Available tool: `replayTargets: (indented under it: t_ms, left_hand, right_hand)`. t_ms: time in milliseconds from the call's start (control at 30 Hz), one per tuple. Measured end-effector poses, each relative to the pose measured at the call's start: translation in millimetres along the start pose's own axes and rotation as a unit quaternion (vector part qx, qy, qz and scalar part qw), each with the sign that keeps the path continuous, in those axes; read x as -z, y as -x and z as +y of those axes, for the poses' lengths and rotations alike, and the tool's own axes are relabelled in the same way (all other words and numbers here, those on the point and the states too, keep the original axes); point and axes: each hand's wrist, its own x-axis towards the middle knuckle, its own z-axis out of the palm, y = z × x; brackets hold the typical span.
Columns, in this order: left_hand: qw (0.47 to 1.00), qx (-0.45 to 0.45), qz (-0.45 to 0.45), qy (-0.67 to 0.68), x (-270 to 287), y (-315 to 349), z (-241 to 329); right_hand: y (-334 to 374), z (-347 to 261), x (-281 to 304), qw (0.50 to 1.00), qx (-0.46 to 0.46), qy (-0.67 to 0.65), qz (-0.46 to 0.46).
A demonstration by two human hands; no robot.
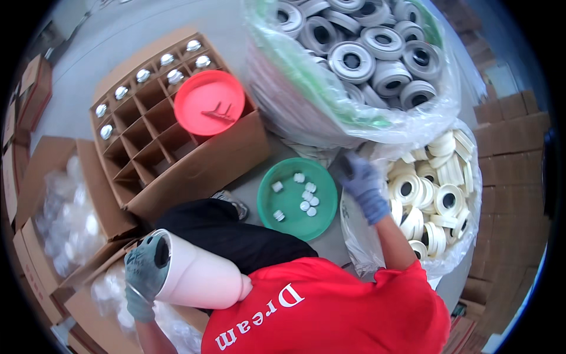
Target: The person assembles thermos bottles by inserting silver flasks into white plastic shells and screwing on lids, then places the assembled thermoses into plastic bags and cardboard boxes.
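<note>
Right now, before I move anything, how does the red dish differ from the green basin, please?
The red dish rests on top of the divided cardboard box, while the green basin stands lower, on the grey floor. The red dish holds thin, dark pieces; the green basin holds small white pieces. Both are round and open at the top.

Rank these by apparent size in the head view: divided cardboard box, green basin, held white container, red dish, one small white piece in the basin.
1. Divided cardboard box
2. Green basin and white container: too alike to rank
3. Red dish
4. Small white piece
</note>
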Motion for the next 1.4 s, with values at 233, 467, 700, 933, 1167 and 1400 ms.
replayTargets:
  t_ms: [233, 467, 700, 933, 1167, 1400]
  left_hand:
    - [0.979, -0.087, 0.148, 0.114, -13, 15, 0]
    - [0.986, -0.064, 0.129, 0.088, -16, 14, -1]
    - [0.986, -0.014, 0.134, 0.102, -14, 27, 3]
    - [0.993, 0.026, 0.114, 0.002, -14, 24, 11]
    - [0.775, -0.062, 0.231, 0.584, 22, -4, 61]
    - [0.598, -0.057, 0.285, 0.747, 31, 10, 39]
  right_hand:
    - [97, 256, -1, 0.861, -0.421, 0.282, -0.04]
    - [139, 307, -82, 0.911, -0.1, 0.373, -0.144]
    - [98, 265, -13, 0.928, -0.191, 0.27, -0.174]
    - [70, 95, 139, 0.928, -0.051, 0.282, 0.239]
    - [-22, -210, 91, 0.818, 0.404, -0.389, 0.13]
    - [-40, -308, 60, 0.659, 0.695, 0.005, 0.289]
